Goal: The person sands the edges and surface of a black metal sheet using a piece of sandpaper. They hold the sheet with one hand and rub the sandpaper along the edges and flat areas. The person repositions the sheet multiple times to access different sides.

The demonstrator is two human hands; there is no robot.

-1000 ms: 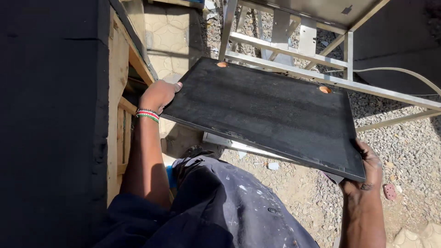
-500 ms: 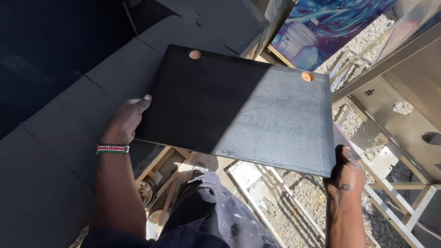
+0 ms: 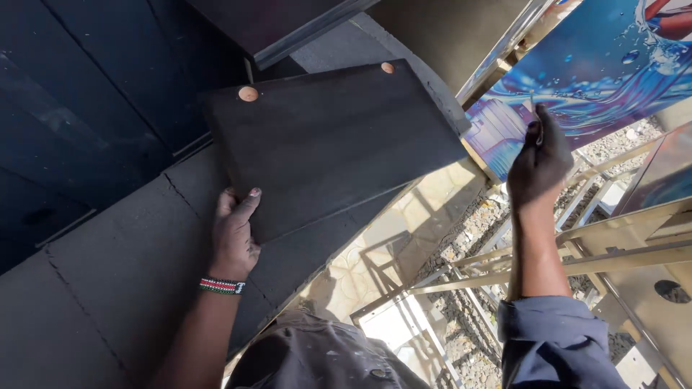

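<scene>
A dark flat rectangular panel [image 3: 331, 144] with two round orange spots near its upper edge lies against a dark surface of similar panels [image 3: 122, 259]. My left hand [image 3: 234, 234], with a beaded wristband, grips the panel's lower left corner, thumb on its face. My right hand [image 3: 539, 162] is off the panel, raised to its right in front of a blue printed poster [image 3: 577, 79]. It holds nothing, and its fingers are loosely curled.
A grey metal profile [image 3: 310, 25] juts over the panel's top edge. Light metal frame bars [image 3: 577, 252] cross below my right arm. Gravel ground [image 3: 476, 223] and a pale patterned board [image 3: 404, 223] show far beneath. My dark trousers fill the bottom.
The panel has swung up and left against the dark surface. My right hand has let go of its lower right corner and lifted away. My left hand still holds the left corner.
</scene>
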